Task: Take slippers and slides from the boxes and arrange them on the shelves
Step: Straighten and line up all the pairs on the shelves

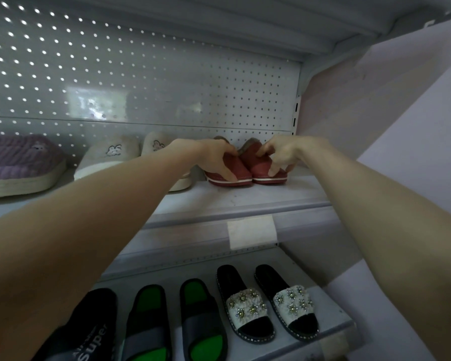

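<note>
Red slippers (245, 165) sit mid-frame on the upper shelf (245, 196), our left hand (214, 157) and right hand (284, 155) each pinching one (apparently squaring the pair).

The person's arms are bare along all that shows: left forearm (94, 230) down to the left hand (211, 157), right forearm (370, 212) down to the right hand (284, 152), both slim and smooth.
</note>
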